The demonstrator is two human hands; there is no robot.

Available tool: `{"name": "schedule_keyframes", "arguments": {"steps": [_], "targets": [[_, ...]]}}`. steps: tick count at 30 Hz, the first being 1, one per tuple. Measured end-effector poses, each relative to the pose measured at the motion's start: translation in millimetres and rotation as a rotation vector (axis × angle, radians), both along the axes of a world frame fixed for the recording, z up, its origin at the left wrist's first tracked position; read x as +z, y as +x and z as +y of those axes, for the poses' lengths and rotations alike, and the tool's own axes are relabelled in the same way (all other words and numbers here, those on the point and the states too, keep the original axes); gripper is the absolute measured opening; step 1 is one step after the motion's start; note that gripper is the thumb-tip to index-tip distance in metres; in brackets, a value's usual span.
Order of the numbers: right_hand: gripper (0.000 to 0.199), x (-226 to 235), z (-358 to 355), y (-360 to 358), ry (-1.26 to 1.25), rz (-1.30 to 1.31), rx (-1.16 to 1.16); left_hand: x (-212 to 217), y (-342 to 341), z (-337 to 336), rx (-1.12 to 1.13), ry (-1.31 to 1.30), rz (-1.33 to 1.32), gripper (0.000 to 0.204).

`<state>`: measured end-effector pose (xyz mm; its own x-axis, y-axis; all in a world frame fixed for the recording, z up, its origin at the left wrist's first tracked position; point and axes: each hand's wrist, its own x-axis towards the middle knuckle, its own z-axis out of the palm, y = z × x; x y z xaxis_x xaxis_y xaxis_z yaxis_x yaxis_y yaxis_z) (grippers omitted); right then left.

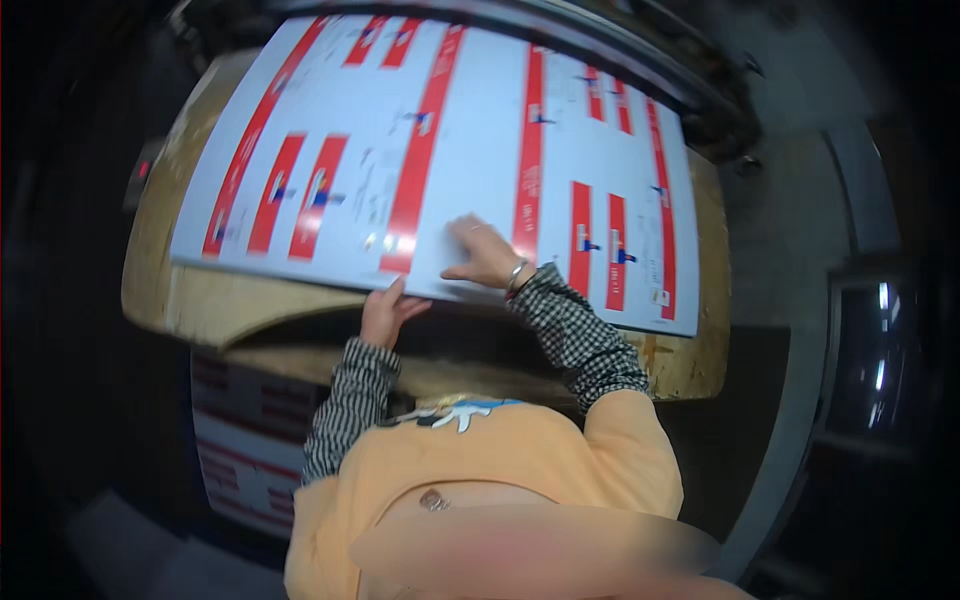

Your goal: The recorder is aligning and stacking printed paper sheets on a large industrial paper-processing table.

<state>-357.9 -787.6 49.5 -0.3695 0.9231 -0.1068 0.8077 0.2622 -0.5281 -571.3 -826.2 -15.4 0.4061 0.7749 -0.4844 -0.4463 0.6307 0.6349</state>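
A large white printed sheet point(487, 150) with red strips and small blue marks lies on a worn wooden board point(200, 290). At the sheet's near edge, left of the middle, is my left hand point(382, 315). Its fingers are apart, with one fingertip against the edge; whether any finger lies beneath the sheet is hidden. My right hand point(485, 255), slightly blurred, is over the sheet near the middle of that edge, palm down with fingers spread. Contact with the surface cannot be made out. Neither hand visibly grips anything.
A dark machine bar point(600, 45) runs along the far side of the sheet. The board's near side has a curved cut-out point(470, 335). Lower left, more red-and-white printed sheets point(240, 450) lie below the board. A dark glossy panel point(875, 350) stands at right.
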Motion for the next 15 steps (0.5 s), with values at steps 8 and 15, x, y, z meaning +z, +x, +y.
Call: {"name": "schedule_keyframes", "arguments": {"steps": [8,15], "targets": [[0.086,3,-26,-11,-0.1,-0.256,0.125,0,-13,5,-0.049,0.02,0.095,0.035],[0.034,31,-22,8,-0.212,0.049,0.161,1,-15,-4,-0.099,0.011,-0.068,0.033]]}}
